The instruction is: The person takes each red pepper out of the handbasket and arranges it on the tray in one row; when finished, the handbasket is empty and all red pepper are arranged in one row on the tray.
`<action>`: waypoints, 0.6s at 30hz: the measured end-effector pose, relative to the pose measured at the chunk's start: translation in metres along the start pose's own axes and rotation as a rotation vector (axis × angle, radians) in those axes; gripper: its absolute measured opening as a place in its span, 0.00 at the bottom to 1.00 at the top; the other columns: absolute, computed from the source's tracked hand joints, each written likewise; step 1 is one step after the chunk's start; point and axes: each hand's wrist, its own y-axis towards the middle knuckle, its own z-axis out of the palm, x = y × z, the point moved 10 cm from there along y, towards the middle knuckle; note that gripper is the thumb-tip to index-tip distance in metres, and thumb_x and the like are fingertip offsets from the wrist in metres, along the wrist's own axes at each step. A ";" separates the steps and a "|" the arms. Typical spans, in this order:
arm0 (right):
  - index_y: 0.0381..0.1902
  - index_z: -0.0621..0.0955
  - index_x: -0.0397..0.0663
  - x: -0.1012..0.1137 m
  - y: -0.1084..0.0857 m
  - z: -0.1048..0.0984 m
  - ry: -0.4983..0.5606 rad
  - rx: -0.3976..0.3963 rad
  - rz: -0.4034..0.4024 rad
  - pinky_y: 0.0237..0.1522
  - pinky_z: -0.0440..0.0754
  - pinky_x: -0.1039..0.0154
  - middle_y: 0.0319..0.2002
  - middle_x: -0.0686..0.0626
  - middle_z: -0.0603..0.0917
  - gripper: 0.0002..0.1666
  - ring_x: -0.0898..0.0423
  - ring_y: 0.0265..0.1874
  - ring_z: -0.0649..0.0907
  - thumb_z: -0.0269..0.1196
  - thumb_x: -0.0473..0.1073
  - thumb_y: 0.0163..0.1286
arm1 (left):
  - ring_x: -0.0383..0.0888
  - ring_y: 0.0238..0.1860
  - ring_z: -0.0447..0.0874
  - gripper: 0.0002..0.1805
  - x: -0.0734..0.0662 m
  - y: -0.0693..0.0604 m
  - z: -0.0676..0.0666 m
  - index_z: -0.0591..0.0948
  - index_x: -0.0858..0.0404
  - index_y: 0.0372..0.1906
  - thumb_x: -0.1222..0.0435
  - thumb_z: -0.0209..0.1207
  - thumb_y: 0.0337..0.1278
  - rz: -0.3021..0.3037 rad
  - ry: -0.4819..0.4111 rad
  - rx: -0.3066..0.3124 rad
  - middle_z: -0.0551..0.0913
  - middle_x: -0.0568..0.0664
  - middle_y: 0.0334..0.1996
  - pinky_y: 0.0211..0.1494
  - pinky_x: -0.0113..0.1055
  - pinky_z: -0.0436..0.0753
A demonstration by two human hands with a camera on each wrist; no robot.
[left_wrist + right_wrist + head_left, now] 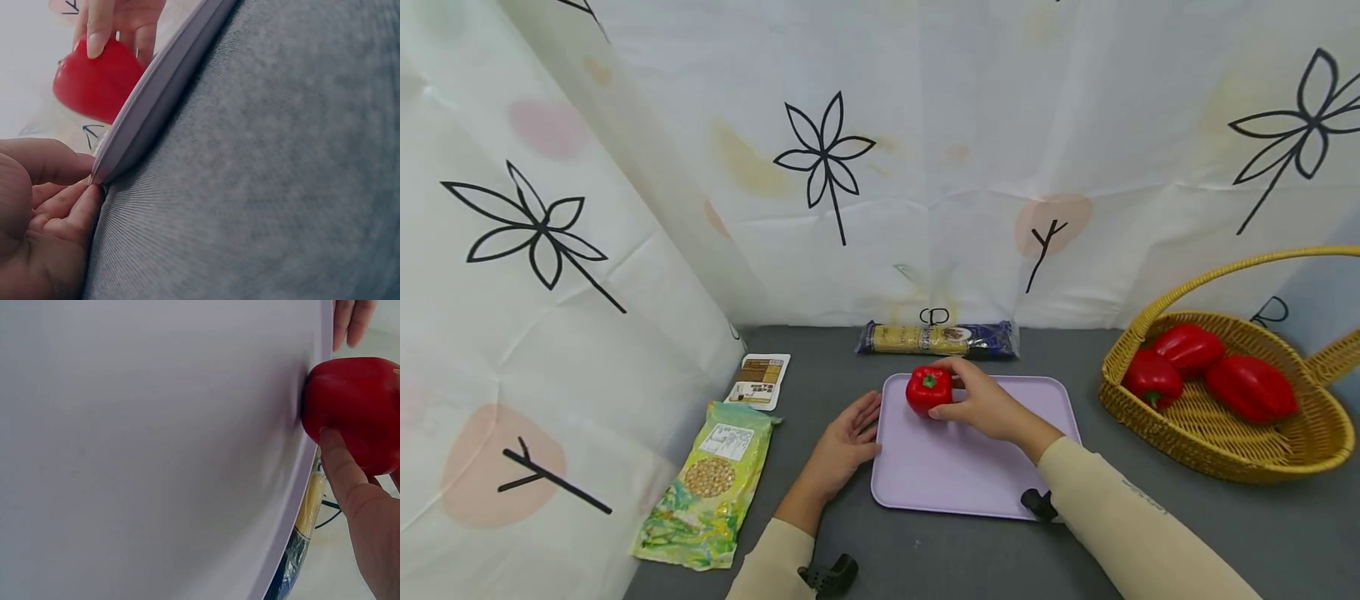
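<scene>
The right hand [988, 408] grasped a red pepper [928, 392] at the upper left of a purple tray [962, 479], mid-frame; the left hand [846, 443], fingers relaxed, lay at its left rim. Print on the blue-yellow packet [936, 339], centre, and the green bag [709, 483], lower left, was too small to read. Leaf-patterned white cloth [925, 150] hung behind the grey desk [940, 554]
</scene>
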 end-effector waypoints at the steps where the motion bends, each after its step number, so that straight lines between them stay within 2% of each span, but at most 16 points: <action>1: 0.75 0.72 0.42 0.000 0.001 0.001 0.002 -0.003 0.002 0.65 0.82 0.36 0.71 0.38 0.75 0.41 0.33 0.69 0.76 0.78 0.43 0.71 | 0.59 0.83 0.57 0.49 0.000 0.000 0.001 0.55 0.73 0.86 0.89 0.57 0.59 0.000 0.002 0.000 0.59 0.65 0.84 0.78 0.44 0.68; 8: 0.78 0.71 0.45 0.001 0.013 0.008 0.032 -0.018 0.012 0.68 0.79 0.37 0.72 0.40 0.74 0.42 0.36 0.70 0.76 0.77 0.42 0.72 | 0.59 0.83 0.57 0.48 0.000 0.000 0.002 0.56 0.73 0.85 0.89 0.56 0.59 -0.002 0.000 -0.008 0.59 0.65 0.84 0.78 0.45 0.67; 18: 0.80 0.68 0.40 0.007 0.034 0.016 -0.007 -0.035 -0.009 0.74 0.73 0.38 0.76 0.37 0.71 0.46 0.37 0.73 0.74 0.76 0.41 0.72 | 0.58 0.83 0.58 0.48 0.001 -0.001 0.002 0.55 0.71 0.86 0.89 0.57 0.62 -0.032 0.003 -0.010 0.59 0.63 0.84 0.77 0.42 0.69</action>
